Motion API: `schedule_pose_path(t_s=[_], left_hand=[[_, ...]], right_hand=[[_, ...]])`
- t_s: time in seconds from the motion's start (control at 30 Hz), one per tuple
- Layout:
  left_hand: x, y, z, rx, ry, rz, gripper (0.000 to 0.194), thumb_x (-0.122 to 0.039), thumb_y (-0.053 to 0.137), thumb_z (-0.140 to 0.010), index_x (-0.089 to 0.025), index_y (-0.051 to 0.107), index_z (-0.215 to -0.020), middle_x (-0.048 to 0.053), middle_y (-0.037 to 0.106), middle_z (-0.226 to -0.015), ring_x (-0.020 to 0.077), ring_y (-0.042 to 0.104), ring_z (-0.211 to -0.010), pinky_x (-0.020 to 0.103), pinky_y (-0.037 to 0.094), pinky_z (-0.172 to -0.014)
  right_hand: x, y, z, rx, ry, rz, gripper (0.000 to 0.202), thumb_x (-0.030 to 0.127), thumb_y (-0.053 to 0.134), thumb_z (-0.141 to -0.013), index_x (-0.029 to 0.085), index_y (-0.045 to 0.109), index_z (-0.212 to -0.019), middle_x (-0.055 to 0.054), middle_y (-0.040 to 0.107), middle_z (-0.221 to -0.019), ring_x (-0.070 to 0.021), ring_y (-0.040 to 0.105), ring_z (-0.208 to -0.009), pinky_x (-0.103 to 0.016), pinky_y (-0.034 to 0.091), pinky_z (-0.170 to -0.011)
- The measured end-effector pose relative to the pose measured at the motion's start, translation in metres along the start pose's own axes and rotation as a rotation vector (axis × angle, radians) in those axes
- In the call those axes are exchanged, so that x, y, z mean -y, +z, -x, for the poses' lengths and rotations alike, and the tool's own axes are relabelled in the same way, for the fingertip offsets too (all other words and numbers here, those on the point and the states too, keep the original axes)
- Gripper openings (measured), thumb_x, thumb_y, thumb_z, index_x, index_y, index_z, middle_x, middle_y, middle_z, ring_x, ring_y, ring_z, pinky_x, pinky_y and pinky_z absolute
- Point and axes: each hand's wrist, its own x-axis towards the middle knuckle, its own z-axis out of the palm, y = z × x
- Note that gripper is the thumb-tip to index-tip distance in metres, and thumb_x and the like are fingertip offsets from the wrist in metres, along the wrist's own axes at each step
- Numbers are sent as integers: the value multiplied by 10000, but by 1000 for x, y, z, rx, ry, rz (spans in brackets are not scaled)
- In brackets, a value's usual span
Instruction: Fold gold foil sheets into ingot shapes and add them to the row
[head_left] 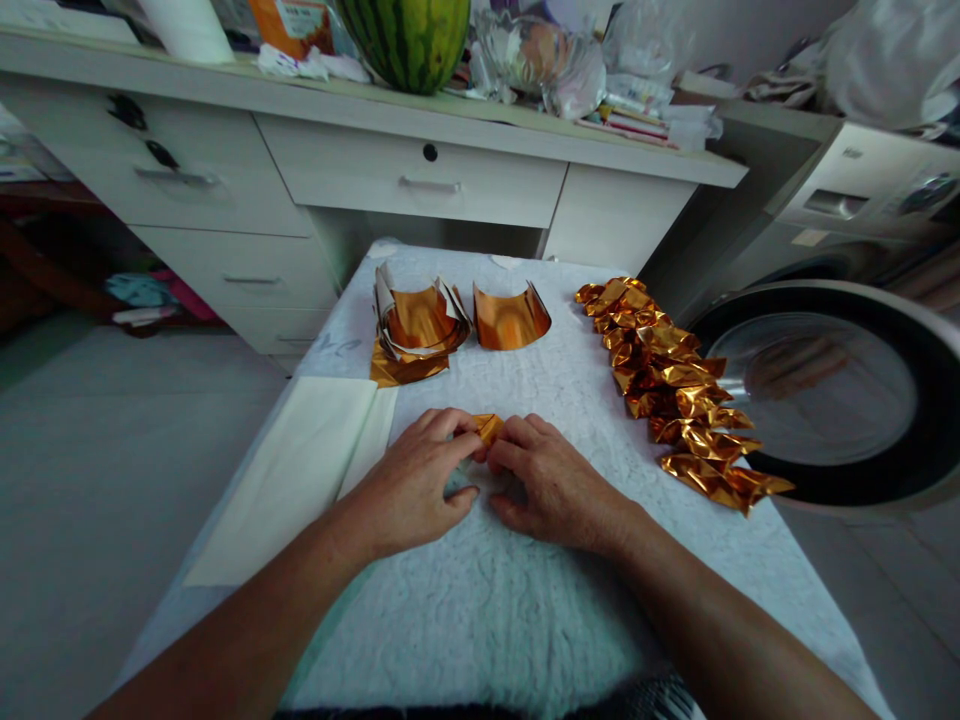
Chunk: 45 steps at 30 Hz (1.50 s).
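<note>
A small piece of gold foil paper [487, 428] is pinched between both hands at the middle of the cloth-covered table [465, 620]. My left hand [424, 480] grips its left side with bent fingers, and my right hand [551, 480] grips the right side; the fingers hide most of the piece. Beyond the hands lie a stack of curled gold foil sheets [420, 318] and, just right of it, a single curved gold sheet [511, 318]. Several folded, crumpled gold foil pieces [675, 385] form a row along the table's right side.
White paper sheets [289, 470] lie at the table's left. Behind stands a white drawer desk [420, 185] bearing a watermelon [409, 40] and a glass bowl [525, 50]. At the right, a washing machine's open round door [832, 390] reaches close to the table edge.
</note>
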Motion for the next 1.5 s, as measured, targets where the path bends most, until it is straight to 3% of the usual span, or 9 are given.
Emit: schedule_pose_path(t_s=[0.4,0.73,1.03,1.23,1.5], left_hand=[[1,1,-1,-2,-17,2,157,-192,674,-797,-214,623,-944,53,550,-1129,253,488,-1110,437,426,-982],[0,0,-1,-14,-19,-6,289,-225,753,-703,-229,613,-956,42,544,-1130,259,479,-1108,438,432,-977],[-3,6,0,-63,-57,48,101,-186,712,-763,-214,619,-788,41,546,-1128,255,494,-1105,438,431,-972],[-3,9,0,-89,-62,72,81,-166,641,-822,-205,640,-750,56,537,-1122,261,497,-1112,450,433,-966],[-8,9,3,-99,-61,86,98,-164,626,-830,-199,629,-738,56,532,-1133,258,499,-1113,448,444,-963]], right_hand=[[-8,-8,3,51,-26,-102,280,92,625,-699,170,582,-964,-76,568,-1016,-221,492,-958,-354,433,-844],[-9,-7,1,19,-83,-108,193,89,621,-766,168,627,-942,-68,598,-986,-201,535,-930,-336,433,-832],[-13,-4,1,-22,-89,-133,81,92,559,-844,158,606,-842,-62,579,-895,-183,524,-874,-311,425,-796],[-14,-4,2,-53,-33,-215,112,79,580,-809,177,531,-830,-33,568,-857,-168,509,-828,-297,413,-766],[-15,-12,5,-4,-19,-285,221,41,636,-736,176,559,-893,-23,577,-901,-162,516,-853,-288,417,-790]])
